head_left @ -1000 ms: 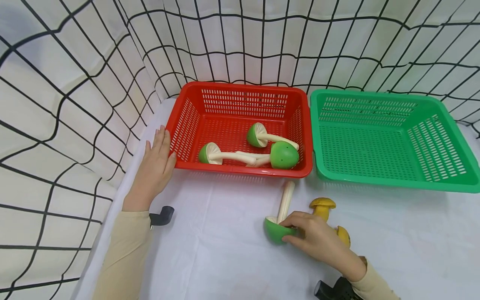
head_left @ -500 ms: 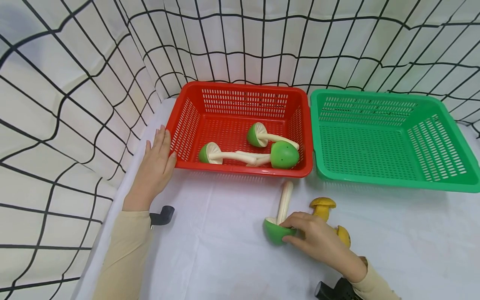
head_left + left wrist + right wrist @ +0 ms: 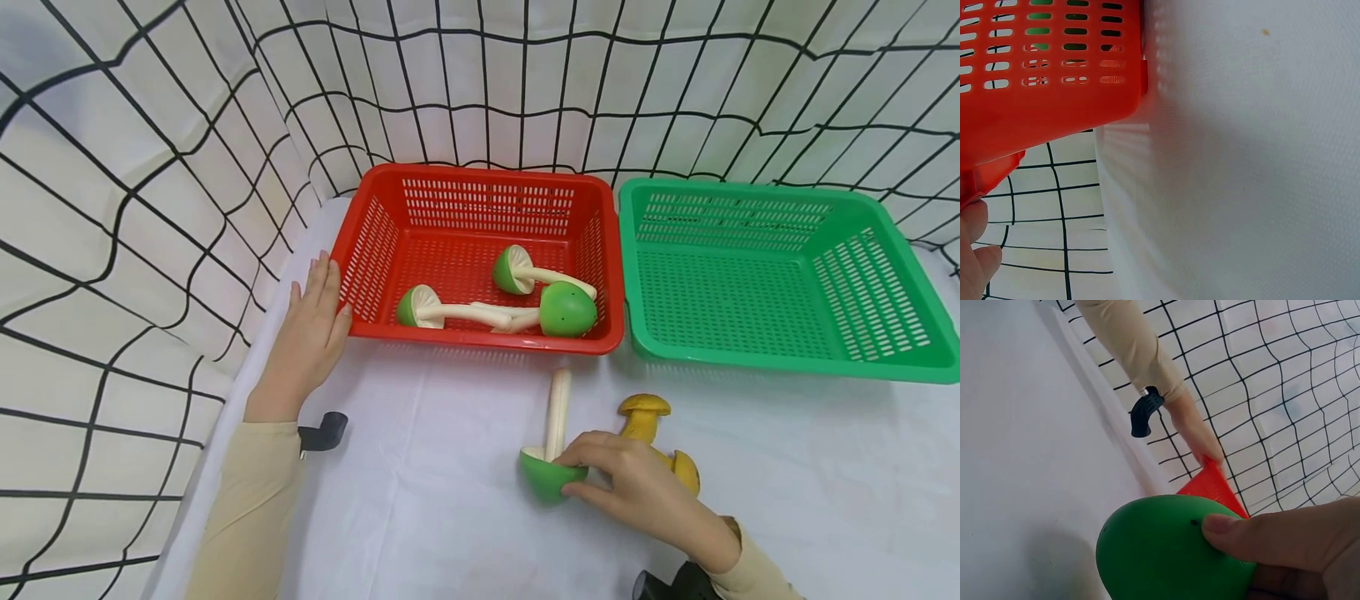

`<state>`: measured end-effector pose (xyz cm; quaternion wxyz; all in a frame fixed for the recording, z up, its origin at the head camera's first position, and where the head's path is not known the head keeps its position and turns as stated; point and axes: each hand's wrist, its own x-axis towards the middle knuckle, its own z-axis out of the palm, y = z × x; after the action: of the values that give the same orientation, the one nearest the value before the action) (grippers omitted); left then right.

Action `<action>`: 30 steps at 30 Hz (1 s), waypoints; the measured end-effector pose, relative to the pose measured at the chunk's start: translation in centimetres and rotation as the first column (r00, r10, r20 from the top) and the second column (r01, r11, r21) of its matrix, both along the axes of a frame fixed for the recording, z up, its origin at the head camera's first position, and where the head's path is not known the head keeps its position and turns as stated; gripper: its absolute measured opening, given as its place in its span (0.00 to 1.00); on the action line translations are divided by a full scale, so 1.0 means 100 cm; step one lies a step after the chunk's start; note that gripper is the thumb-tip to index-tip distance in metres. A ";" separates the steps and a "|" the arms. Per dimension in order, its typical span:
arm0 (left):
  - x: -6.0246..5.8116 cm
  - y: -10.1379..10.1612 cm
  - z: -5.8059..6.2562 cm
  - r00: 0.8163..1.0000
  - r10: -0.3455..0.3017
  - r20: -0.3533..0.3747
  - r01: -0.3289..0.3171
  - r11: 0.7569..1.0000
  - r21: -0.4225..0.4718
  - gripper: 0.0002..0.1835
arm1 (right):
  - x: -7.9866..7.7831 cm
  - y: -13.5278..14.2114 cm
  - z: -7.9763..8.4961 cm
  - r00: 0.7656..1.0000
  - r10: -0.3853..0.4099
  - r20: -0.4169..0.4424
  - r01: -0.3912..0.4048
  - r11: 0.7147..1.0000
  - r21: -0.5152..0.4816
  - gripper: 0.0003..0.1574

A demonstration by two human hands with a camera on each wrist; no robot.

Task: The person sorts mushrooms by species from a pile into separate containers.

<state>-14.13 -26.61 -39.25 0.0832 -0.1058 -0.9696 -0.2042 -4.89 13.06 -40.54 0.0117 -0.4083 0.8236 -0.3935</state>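
Mushroom (image 3: 546, 477), green-capped, pinched in right hand (image 3: 636, 485); left hand (image 3: 303, 343) rests straight-fingered against red basket (image 3: 442, 250)

I work in soft, even light, a faint reddish shadow (image 3: 450, 358) along the near edge of the red basket (image 3: 450, 250).

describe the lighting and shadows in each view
Head view: soft, fairly even light on the white cloth; left wrist view: reddish tint and soft shadow beside the red basket; right wrist view: dimmer, with a blurry shadow left of the green mushroom cap.
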 end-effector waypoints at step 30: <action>0.000 -0.001 -0.001 1.000 -0.004 -0.011 0.004 1.000 0.006 0.31 | 0.001 -0.002 0.029 0.967 0.091 -0.238 -0.151 0.957 -0.249 0.10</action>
<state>-14.18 -26.66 -39.39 0.0884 -0.1087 -0.9683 -0.2066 -4.74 12.88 -37.62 -0.1119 -0.4978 0.7328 -0.4503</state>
